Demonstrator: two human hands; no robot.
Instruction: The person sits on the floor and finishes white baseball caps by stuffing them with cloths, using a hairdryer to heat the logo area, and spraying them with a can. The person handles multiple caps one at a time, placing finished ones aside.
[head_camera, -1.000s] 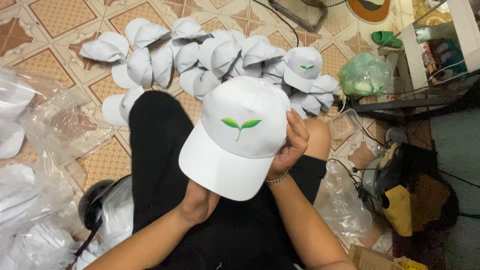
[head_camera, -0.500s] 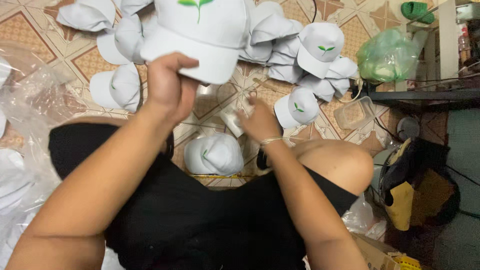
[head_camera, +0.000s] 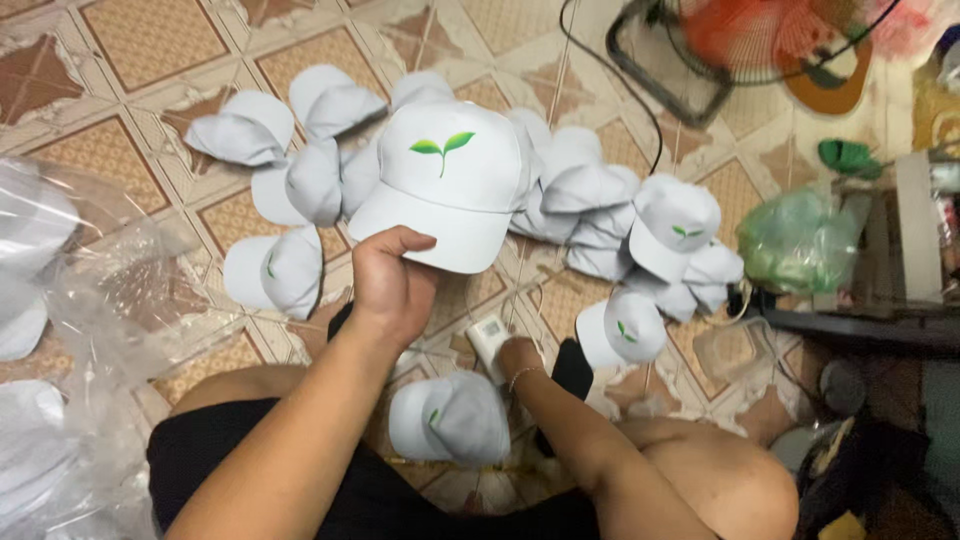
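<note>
Head view: the left hand (head_camera: 392, 280) was closed on the brim of a white cap (head_camera: 450, 180) bearing a green leaf emblem, holding it raised above the tiled floor (head_camera: 120, 30). The right hand (head_camera: 517, 357) was lowered to the floor, its fingers curled onto a small white device (head_camera: 489, 340); how firmly it gripped could not be determined. A folded white cap (head_camera: 450, 418) lay between the person's knees, just beside the right wrist. A heap of white caps (head_camera: 600, 210) lay beyond the held cap. Clear plastic bags (head_camera: 80, 330) lay at the left, a fan (head_camera: 740, 40) at upper right, a green bag (head_camera: 800, 235) near it.
</note>
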